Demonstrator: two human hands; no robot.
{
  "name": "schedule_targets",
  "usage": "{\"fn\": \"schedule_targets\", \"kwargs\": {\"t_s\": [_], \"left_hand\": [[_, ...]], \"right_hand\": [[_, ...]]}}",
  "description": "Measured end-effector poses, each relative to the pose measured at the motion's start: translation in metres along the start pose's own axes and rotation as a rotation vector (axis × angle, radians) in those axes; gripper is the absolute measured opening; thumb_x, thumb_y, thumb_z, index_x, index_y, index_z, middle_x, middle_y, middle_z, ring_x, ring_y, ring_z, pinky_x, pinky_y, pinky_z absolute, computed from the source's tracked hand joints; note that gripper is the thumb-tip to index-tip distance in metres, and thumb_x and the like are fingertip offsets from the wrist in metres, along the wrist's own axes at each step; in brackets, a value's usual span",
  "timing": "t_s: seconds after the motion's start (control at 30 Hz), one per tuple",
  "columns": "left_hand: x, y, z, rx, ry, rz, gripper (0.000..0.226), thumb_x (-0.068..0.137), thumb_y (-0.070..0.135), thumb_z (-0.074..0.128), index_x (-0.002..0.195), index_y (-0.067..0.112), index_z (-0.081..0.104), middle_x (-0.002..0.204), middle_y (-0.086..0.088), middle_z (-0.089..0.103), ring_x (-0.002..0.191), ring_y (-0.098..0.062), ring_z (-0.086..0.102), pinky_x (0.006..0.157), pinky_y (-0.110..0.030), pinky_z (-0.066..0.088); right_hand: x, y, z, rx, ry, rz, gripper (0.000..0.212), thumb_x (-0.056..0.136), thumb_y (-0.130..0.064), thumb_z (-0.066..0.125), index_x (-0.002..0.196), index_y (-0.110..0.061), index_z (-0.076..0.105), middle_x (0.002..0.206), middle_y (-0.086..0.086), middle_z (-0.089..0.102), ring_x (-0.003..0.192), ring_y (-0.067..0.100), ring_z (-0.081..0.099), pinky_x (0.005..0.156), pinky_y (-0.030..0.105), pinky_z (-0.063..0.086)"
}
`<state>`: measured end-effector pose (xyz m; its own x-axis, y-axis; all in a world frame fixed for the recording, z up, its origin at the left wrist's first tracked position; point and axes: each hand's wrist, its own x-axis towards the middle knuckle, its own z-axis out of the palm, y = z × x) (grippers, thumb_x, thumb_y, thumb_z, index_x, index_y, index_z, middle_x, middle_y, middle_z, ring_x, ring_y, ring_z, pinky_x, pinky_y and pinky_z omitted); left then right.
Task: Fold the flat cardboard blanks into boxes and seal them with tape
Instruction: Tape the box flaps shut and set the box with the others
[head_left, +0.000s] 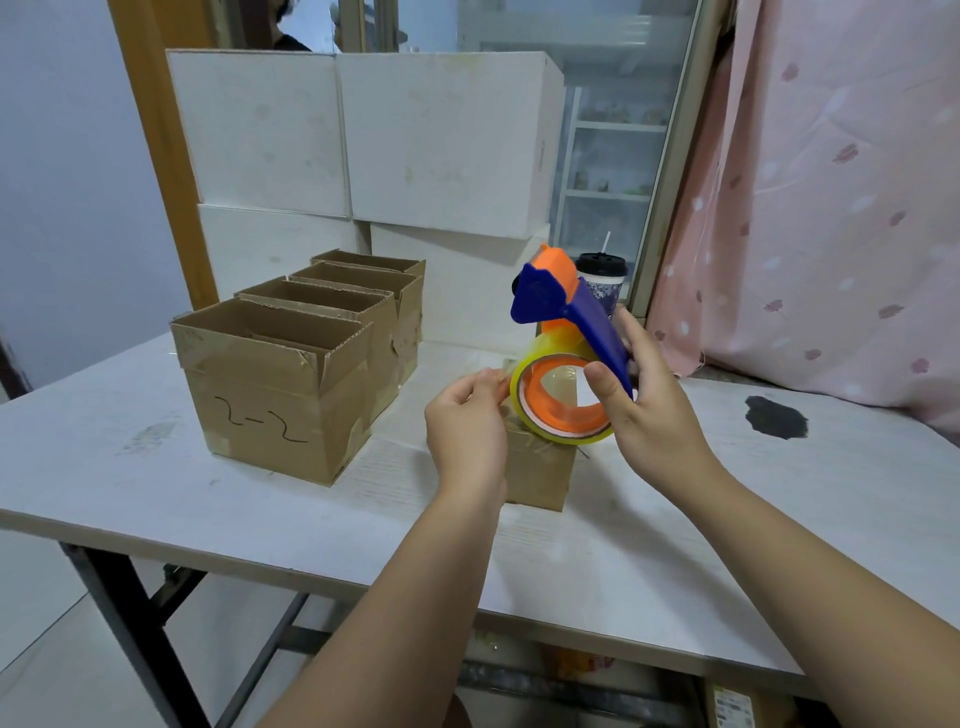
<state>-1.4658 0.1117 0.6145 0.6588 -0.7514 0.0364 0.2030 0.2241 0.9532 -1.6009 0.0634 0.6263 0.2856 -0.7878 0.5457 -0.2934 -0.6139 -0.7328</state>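
Note:
My right hand (641, 410) grips a blue and orange tape dispenser (563, 312), thumb inside the orange core of its yellowish tape roll (540, 426). My left hand (467, 421) pinches the loose clear tape end at the roll's left edge. Both hands hover just above a small brown cardboard box (540, 473) on the white table (208, 514); the hands and roll hide most of it. To the left, several folded brown boxes (275, 395) stand in a row with open tops, the nearest marked "2-2".
Large white cartons (363, 140) are stacked at the back of the table. A lidded paper cup (602, 280) with a straw stands behind the dispenser. A black stain (776, 418) marks the table's right side. A pink curtain (831, 208) hangs at right.

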Motion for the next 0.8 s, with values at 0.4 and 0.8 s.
{"fn": "schedule_targets", "kwargs": {"t_s": [0.4, 0.8], "left_hand": [[0.017, 0.003, -0.012, 0.200, -0.143, -0.009, 0.023, 0.097, 0.022, 0.050, 0.098, 0.013, 0.071, 0.077, 0.006, 0.073, 0.082, -0.007, 0.066, 0.080, -0.026, 0.051], [0.000, -0.011, -0.013, 0.023, 0.029, -0.079, 0.043, 0.088, 0.037, 0.064, 0.077, -0.004, 0.065, 0.071, -0.011, 0.059, 0.066, -0.020, 0.050, 0.064, -0.032, 0.044]], "right_hand": [[0.017, -0.032, -0.022, 0.277, -0.145, 0.271, 0.066, 0.041, -0.050, 0.079, 0.100, -0.028, 0.061, 0.102, 0.008, 0.063, 0.085, 0.026, 0.061, 0.073, 0.044, 0.053], [0.011, -0.029, -0.027, 0.106, -0.270, 0.126, 0.041, 0.049, -0.056, 0.076, 0.085, -0.064, 0.057, 0.085, -0.031, 0.061, 0.076, -0.006, 0.060, 0.062, 0.013, 0.051]]}}
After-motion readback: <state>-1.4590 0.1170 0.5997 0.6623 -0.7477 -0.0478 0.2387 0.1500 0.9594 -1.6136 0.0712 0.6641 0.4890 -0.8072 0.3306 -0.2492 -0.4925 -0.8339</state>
